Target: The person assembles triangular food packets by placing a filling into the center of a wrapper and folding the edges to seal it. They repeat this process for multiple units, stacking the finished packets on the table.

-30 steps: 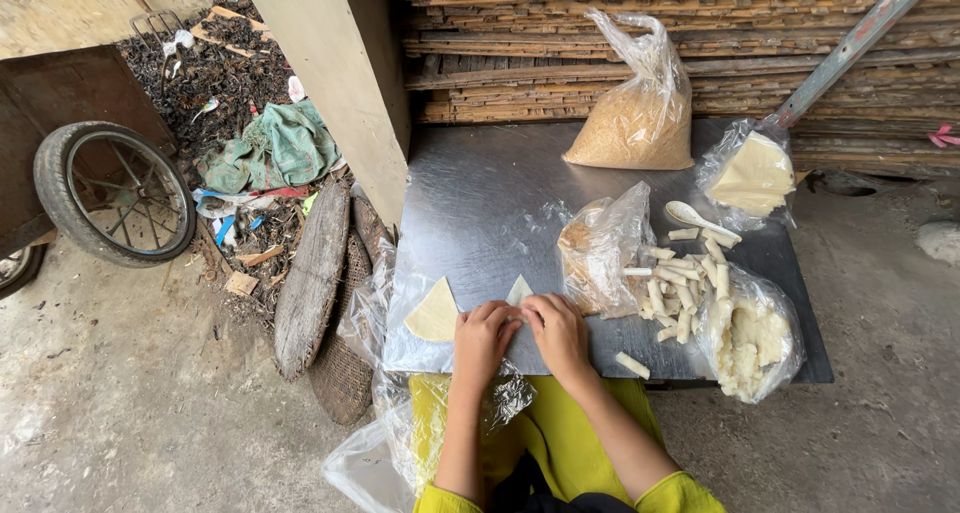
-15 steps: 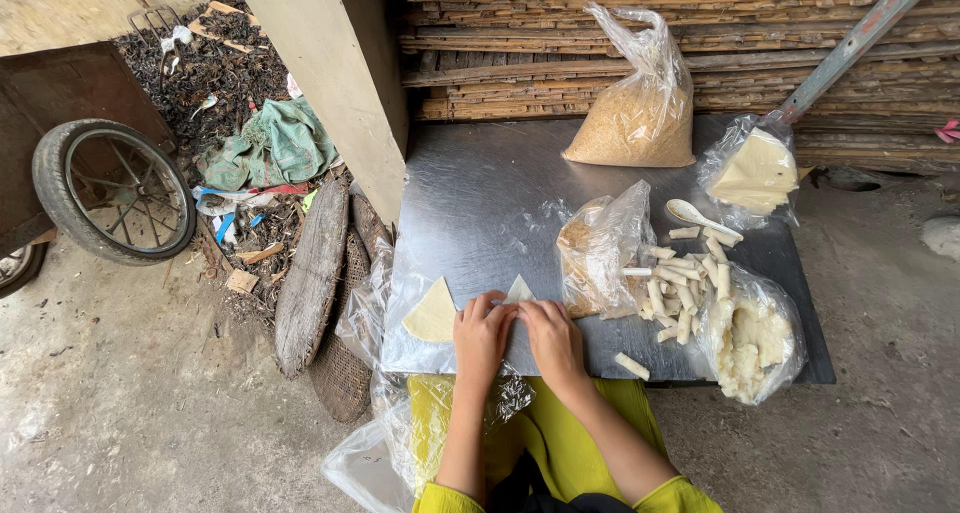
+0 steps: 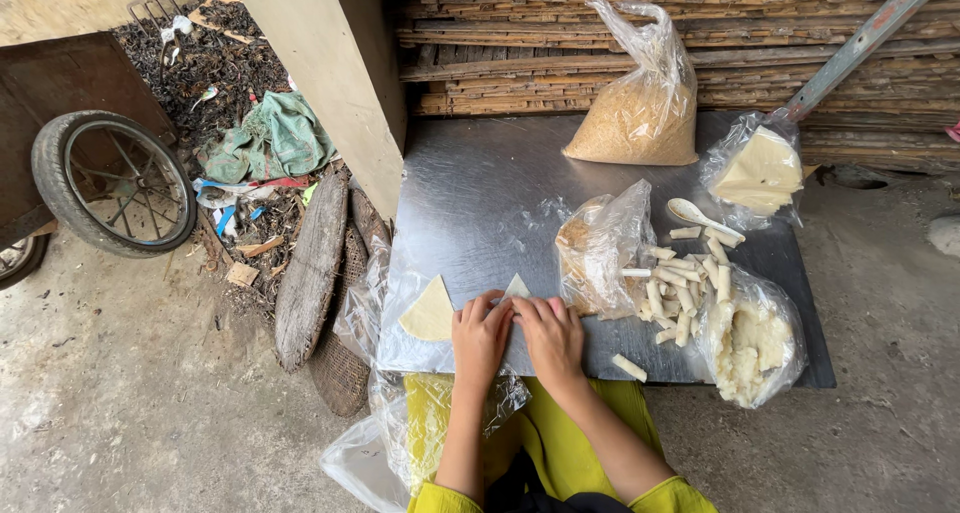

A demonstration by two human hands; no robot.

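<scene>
Since both hands sit side by side at the worktop's (image 3: 480, 188) near edge, the small triangular wrapper (image 3: 517, 288) pokes out just past the fingertips. Left hand (image 3: 480, 335) and right hand (image 3: 551, 335) press down flat on it, fingers curled. A second triangle wrapper (image 3: 430, 311) lies just left of the left hand.

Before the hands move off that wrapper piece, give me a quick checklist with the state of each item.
1. Both hands on the piece: left hand and right hand rest side by side over the pale wrapper piece at the near edge of the metal table. Ok.
2. Fold under the fingers closed: covered by the hands. Cannot tell.
3. Next triangular wrapper flat beside the left hand. Ok.
4. Finished rolls piled to the right, apart from the hands. Ok.
5. One stray roll lies close to the table's near edge. Not ok.
6. White spoon lies beyond the rolls. Ok.
</scene>
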